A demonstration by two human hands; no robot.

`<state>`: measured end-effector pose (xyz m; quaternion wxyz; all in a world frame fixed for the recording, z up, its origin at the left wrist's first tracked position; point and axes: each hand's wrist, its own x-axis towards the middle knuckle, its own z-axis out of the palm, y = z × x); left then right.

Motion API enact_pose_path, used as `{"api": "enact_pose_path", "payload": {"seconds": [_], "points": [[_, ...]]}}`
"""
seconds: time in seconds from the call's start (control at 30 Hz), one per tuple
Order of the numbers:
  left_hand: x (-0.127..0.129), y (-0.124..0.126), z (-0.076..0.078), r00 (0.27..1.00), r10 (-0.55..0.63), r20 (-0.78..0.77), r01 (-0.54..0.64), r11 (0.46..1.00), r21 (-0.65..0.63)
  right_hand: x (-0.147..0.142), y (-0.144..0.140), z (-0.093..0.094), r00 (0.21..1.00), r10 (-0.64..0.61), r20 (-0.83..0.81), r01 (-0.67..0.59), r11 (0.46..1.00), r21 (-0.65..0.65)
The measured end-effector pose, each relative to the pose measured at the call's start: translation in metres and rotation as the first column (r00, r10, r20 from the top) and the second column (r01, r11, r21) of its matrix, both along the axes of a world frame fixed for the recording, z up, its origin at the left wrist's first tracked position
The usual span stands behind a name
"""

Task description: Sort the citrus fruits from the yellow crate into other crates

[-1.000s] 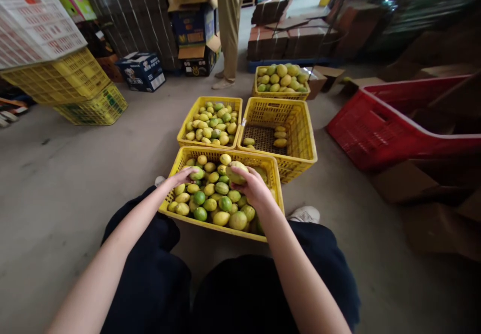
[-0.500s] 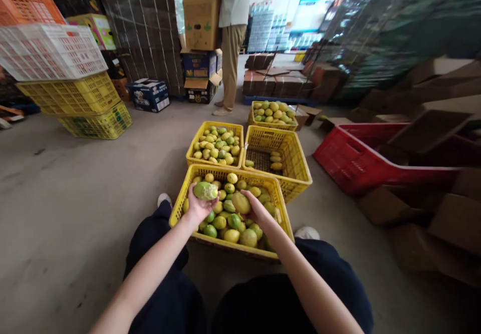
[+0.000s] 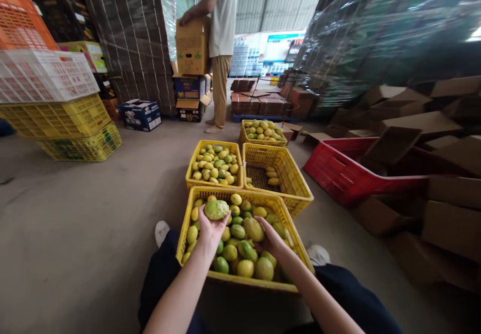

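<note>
My left hand (image 3: 212, 227) is closed around a large green lemon (image 3: 216, 210) with a pale, rough patch, held above the near yellow crate (image 3: 271, 287). To its right, my right hand (image 3: 271, 238) grips a duller yellow-green lemon (image 3: 254, 229) from the side, low over the pile. Green and yellow lemons (image 3: 245, 268) of mixed sizes fill this crate between my legs. Behind it on the left stands a second yellow crate (image 3: 190, 180) full of mostly yellow lemons. Beside that, a third yellow crate (image 3: 289, 171) holds a few lemons (image 3: 272, 175) on its floor.
Farther back is another full yellow crate (image 3: 263, 142). A red crate (image 3: 334, 171) and loose cardboard boxes (image 3: 451, 219) lie on the right. Stacked crates (image 3: 56, 118) stand at left. A person (image 3: 221, 48) stands behind, hands on a carton (image 3: 192, 46).
My view has tilted up, so the crates sit lower in the picture and more of the standing person shows. Both hands keep hold of the same lemons.
</note>
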<state>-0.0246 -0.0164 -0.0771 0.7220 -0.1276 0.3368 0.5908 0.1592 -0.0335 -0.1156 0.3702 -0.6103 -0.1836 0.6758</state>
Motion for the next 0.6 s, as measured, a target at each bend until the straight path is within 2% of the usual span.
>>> {"api": "enact_pose_path", "payload": {"seconds": [0.1,0.23,0.43,0.5,0.6], "points": [[0.010,0.002,0.003,0.999,-0.026,0.038,0.027,0.999,-0.034,-0.004,-0.002,0.007,0.997,-0.074,-0.022,0.075,0.997,0.027],[0.023,-0.002,0.005,0.994,-0.096,0.058,0.096,0.995,-0.002,-0.005,-0.010,0.017,0.990,-0.115,-0.080,0.122,0.989,0.088],[0.029,-0.014,-0.001,0.987,-0.161,0.004,0.161,0.987,0.007,-0.001,-0.015,0.024,0.993,-0.092,-0.071,0.102,0.981,0.164],[0.030,-0.017,-0.004,0.987,-0.161,-0.001,0.161,0.987,0.030,-0.001,-0.014,0.023,0.994,-0.096,-0.058,0.107,0.971,0.213],[0.032,-0.020,-0.008,0.991,-0.132,0.003,0.132,0.991,0.039,-0.003,-0.015,0.018,0.990,-0.068,-0.125,0.102,0.950,0.296]]}}
